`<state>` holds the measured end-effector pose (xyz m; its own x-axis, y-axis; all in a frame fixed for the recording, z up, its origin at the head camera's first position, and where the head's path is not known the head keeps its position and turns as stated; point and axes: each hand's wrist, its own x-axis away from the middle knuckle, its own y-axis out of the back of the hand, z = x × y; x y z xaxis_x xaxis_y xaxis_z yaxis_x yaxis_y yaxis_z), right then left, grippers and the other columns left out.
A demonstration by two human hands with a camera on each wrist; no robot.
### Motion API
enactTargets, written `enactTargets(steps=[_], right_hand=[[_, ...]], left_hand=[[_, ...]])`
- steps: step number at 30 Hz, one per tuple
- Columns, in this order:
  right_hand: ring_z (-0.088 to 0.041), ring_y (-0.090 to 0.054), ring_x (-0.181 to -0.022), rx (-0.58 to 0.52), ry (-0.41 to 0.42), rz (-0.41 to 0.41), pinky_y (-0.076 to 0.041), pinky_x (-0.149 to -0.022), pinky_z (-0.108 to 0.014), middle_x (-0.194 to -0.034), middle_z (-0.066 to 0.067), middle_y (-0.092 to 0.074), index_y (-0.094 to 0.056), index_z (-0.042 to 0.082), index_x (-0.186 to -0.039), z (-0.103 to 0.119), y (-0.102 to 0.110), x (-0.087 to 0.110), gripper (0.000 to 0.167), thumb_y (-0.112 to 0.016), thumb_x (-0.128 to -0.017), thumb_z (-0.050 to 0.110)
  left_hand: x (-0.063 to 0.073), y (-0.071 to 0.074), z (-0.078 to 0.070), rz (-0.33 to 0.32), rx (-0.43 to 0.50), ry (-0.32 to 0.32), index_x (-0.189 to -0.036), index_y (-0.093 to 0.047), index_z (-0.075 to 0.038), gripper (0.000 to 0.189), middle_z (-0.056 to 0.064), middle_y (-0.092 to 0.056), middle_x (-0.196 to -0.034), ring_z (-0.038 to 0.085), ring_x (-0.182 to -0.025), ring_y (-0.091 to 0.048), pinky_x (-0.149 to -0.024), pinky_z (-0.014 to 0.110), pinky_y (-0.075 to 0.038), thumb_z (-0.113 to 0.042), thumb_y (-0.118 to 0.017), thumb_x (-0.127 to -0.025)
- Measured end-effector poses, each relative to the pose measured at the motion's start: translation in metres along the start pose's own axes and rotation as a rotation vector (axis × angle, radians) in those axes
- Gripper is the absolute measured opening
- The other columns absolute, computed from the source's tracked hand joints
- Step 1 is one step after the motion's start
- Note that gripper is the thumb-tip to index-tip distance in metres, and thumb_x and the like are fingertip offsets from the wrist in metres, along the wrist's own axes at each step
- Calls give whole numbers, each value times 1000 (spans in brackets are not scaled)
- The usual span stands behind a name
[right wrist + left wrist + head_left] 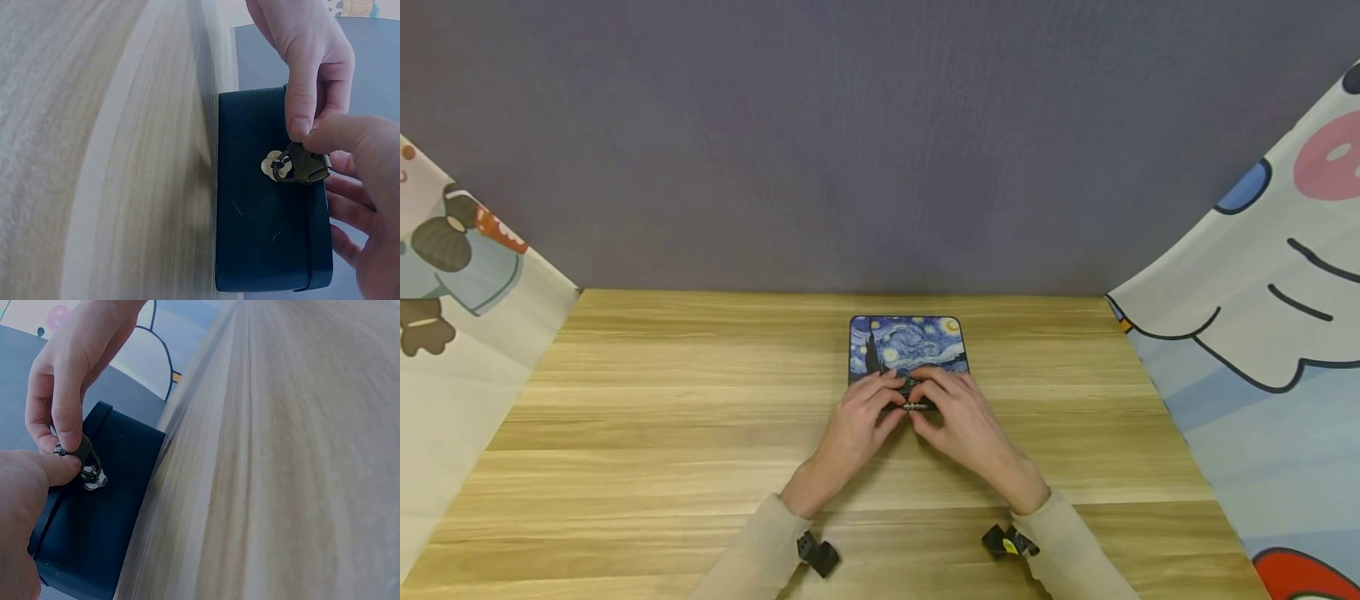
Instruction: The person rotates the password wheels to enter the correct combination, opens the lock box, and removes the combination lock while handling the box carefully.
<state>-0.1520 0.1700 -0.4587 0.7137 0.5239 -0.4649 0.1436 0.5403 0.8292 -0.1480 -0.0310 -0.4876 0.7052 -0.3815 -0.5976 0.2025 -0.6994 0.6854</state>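
Biggest first: the table [662, 417], its near edge cut off by the frame, and there, around mid-width and just in from the far edge, sits the dark box [910, 340], lid down. Now the hands, and both are in on it! Left hand [859, 415] from the left, right hand [957, 414] from the right, neither clearly nearer, each grip pinching the small padlock [307, 165] at the box's near side. Here's the key relation: the padlock's body is tipped up toward the lid's edge, its shackle [277, 179] down at the pale metal plate [267, 166], and the tiny number wheels [915, 407] line up left to right, parallel to the box's near edge, right between the thumbs. The digits? Too small to read. Fingertips behind the lock are partly hidden, and whether the shackle is latched, I can't tell.
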Motion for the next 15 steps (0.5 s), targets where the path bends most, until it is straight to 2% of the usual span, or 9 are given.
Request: enactTargets(steps=[15], right_hand=[[-28,-67,-115,0,-2,-3,-54,-99,-50,-126,-9,-68,-70,14,-96,0,0,0,20,-85,-83,13]], left_hand=[[0,-1,0,14,-6,10,-97,-75,-8,15,9,-74,-122,26,-125,-65,-116,40,-48,-8,-85,-86]])
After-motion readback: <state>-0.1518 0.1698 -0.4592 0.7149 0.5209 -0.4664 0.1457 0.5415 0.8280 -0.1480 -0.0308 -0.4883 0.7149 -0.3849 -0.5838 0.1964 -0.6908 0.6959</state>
